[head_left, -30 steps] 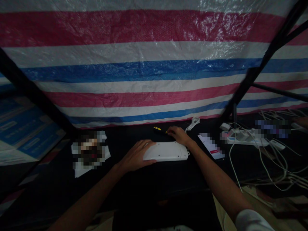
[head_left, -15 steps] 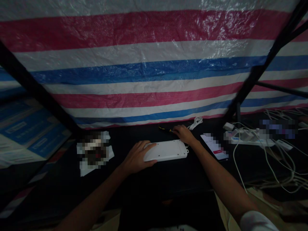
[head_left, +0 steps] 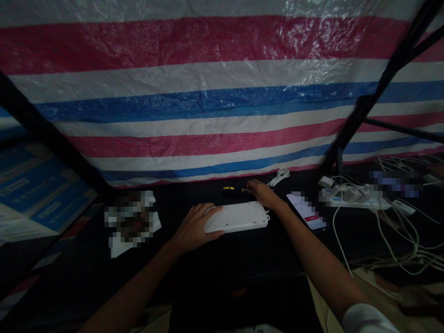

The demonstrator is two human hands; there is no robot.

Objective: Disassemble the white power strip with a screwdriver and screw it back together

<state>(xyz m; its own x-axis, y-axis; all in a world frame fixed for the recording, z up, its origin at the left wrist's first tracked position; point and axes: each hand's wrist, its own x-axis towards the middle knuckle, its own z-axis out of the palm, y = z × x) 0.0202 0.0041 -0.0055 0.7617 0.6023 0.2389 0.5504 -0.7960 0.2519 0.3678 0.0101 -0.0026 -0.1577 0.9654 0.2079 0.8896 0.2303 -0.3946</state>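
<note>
A white oblong device (head_left: 239, 218), with small dark screw holes on its upper face, lies on the black table (head_left: 222, 266). Wrapped round its left end is my left hand (head_left: 198, 226), thumb along the near edge. Beyond the device's far right corner, my right hand (head_left: 261, 192) has its fingers pressed together at the thin shaft of a black and yellow screwdriver (head_left: 228, 188). The screwdriver's handle points left. A coiled white cable (head_left: 282, 175) lies just behind my right hand.
To the right are a phone (head_left: 307, 210) and a white power strip (head_left: 357, 199) with tangled cables. Papers (head_left: 157, 222) with a blurred item lie at left. Striped sheeting (head_left: 215, 111) hangs behind, between black metal bars. Blue and white boxes (head_left: 52, 189) stand far left.
The screwdriver's handle has turned a little, now showing more yellow and lying more level. Both hands keep nearly the same places; the whole view has shifted slightly.
</note>
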